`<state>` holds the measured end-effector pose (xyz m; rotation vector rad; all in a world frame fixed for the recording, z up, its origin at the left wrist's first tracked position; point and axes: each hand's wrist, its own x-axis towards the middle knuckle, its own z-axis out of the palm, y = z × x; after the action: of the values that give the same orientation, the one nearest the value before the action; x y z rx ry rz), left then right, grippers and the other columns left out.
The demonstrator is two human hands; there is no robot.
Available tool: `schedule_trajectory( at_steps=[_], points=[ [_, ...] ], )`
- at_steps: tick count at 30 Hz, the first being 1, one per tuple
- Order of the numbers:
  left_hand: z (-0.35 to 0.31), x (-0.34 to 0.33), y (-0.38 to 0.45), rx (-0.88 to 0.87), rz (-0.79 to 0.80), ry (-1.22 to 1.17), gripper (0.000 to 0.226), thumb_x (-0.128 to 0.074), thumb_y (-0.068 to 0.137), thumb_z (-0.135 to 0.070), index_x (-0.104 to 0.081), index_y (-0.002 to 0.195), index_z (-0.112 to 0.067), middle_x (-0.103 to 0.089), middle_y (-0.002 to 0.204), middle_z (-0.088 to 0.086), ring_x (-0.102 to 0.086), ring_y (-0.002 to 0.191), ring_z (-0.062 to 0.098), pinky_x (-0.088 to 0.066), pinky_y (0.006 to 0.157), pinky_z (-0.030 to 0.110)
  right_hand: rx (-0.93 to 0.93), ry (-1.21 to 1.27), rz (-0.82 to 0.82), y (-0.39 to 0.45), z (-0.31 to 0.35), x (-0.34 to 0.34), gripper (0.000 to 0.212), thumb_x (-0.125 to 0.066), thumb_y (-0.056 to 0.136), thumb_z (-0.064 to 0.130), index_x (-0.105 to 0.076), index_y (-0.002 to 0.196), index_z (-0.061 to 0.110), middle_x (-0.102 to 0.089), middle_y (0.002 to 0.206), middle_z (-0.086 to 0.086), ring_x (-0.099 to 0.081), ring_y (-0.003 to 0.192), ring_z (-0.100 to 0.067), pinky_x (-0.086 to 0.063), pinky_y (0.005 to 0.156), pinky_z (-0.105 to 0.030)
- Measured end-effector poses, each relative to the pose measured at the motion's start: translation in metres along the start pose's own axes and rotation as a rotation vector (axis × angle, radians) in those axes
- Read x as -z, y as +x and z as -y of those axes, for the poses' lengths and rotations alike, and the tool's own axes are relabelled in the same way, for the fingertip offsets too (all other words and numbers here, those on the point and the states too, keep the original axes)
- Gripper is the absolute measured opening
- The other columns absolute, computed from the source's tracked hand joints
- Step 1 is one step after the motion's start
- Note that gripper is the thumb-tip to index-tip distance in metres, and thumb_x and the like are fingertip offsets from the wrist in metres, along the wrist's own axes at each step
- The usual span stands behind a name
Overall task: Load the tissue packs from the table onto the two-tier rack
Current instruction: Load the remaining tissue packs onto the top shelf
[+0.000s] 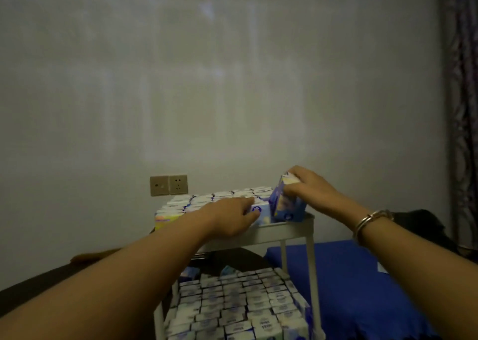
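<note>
Glossy plastic-wrapped tissue packs (285, 205) — matt painted rack (282, 229), shiny metal bangle (371, 222), blue cloth (349, 288).

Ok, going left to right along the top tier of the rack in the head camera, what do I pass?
Wall sockets behind → yellow-striped pack at the tier's left corner → left hand on the packs → tilted blue tissue pack → right hand gripping it → bracelet.
</note>
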<state>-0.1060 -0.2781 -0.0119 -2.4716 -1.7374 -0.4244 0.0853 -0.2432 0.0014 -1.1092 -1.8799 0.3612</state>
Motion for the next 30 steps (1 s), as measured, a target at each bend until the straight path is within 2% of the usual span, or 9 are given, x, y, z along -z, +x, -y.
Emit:
schedule_trajectory(
  at_steps=[4,9,11,13,17,20,23,27,30],
  points=[
    [0.007,-0.004,0.001,-0.01,-0.037,0.043,0.038,-0.035,0.101,-0.033,-0.041,0.135,-0.018,-0.052,0.132,0.007,-0.05,0.114,0.023,-0.041,0.098,0.039,0.065,0.035,0.036,0.013,-0.007,-0.015,0.027,-0.061,0.081,0.012,-0.055,0.107,0.016,-0.061,0.098,-0.007,-0.06,0.094,-0.025,-0.051,0.081,-0.042],
    [0.013,-0.006,0.003,-0.02,-0.021,0.02,0.047,-0.037,0.1,-0.032,-0.03,0.146,-0.024,-0.045,0.143,0.006,-0.046,0.125,0.023,-0.037,0.106,0.042,0.131,-0.111,0.126,0.027,-0.01,-0.022,0.042,-0.065,0.083,0.019,-0.05,0.122,0.017,-0.052,0.117,-0.008,-0.055,0.103,-0.023,-0.053,0.077,-0.029],
    [0.016,-0.007,0.006,-0.021,-0.032,0.013,0.044,-0.038,0.1,-0.032,-0.035,0.142,-0.024,-0.048,0.141,0.007,-0.047,0.122,0.024,-0.038,0.104,0.044,0.105,-0.324,0.236,0.031,-0.016,-0.023,0.053,-0.06,0.084,0.037,-0.048,0.133,0.02,-0.042,0.132,-0.01,-0.042,0.122,-0.028,-0.044,0.096,-0.038],
    [0.018,-0.008,0.008,-0.014,-0.038,0.007,0.043,-0.037,0.1,-0.034,-0.037,0.141,-0.024,-0.048,0.141,0.007,-0.047,0.122,0.024,-0.039,0.104,0.045,0.085,-0.586,0.358,0.031,-0.019,-0.026,0.052,-0.043,0.094,0.047,-0.038,0.142,0.028,-0.02,0.154,-0.007,-0.018,0.141,-0.029,-0.022,0.113,-0.049],
    [0.017,-0.008,0.004,-0.011,-0.09,0.039,0.044,-0.035,0.101,-0.03,-0.033,0.144,-0.022,-0.048,0.14,0.007,-0.046,0.126,0.026,-0.035,0.107,0.044,0.129,-0.75,0.341,0.025,-0.013,-0.027,0.049,-0.022,0.1,0.044,-0.022,0.148,0.033,0.005,0.16,0.0,0.005,0.146,-0.022,-0.001,0.117,-0.052],
    [0.023,-0.005,-0.008,0.021,-0.192,-0.014,0.048,-0.034,0.101,-0.033,-0.025,0.148,-0.025,-0.04,0.148,0.004,-0.04,0.132,0.022,-0.027,0.114,0.045,0.212,-0.592,0.137,0.014,-0.004,-0.032,0.048,-0.026,0.1,0.039,-0.025,0.147,0.03,-0.008,0.159,0.001,-0.005,0.146,-0.017,-0.005,0.118,-0.045],
    [0.044,0.001,-0.026,0.065,-0.337,-0.04,0.045,-0.035,0.101,-0.034,-0.033,0.145,-0.024,-0.042,0.147,0.003,-0.042,0.131,0.021,-0.03,0.112,0.043,0.34,-0.34,-0.009,0.0,0.016,-0.048,0.041,-0.034,0.099,0.032,-0.04,0.139,0.025,-0.028,0.153,0.001,-0.026,0.139,-0.013,-0.026,0.111,-0.035],
    [0.093,0.009,-0.066,0.188,-0.49,-0.114,0.05,-0.033,0.093,-0.039,-0.047,0.136,-0.018,-0.05,0.14,0.007,-0.047,0.126,0.024,-0.037,0.104,0.034,0.449,-0.106,-0.024,-0.02,0.06,-0.093,0.045,-0.032,0.087,0.041,-0.053,0.12,0.02,-0.049,0.128,0.001,-0.045,0.116,-0.008,-0.039,0.095,-0.026],
    [0.139,0.001,-0.105,0.33,-0.539,-0.198,0.037,-0.038,0.098,-0.027,-0.051,0.131,-0.018,-0.053,0.137,0.006,-0.051,0.121,0.023,-0.04,0.099,0.033,0.536,0.016,0.011,-0.036,0.093,-0.143,0.042,-0.032,0.081,0.042,-0.056,0.107,0.02,-0.055,0.108,0.003,-0.053,0.097,-0.01,-0.044,0.082,-0.028]
  ],
)
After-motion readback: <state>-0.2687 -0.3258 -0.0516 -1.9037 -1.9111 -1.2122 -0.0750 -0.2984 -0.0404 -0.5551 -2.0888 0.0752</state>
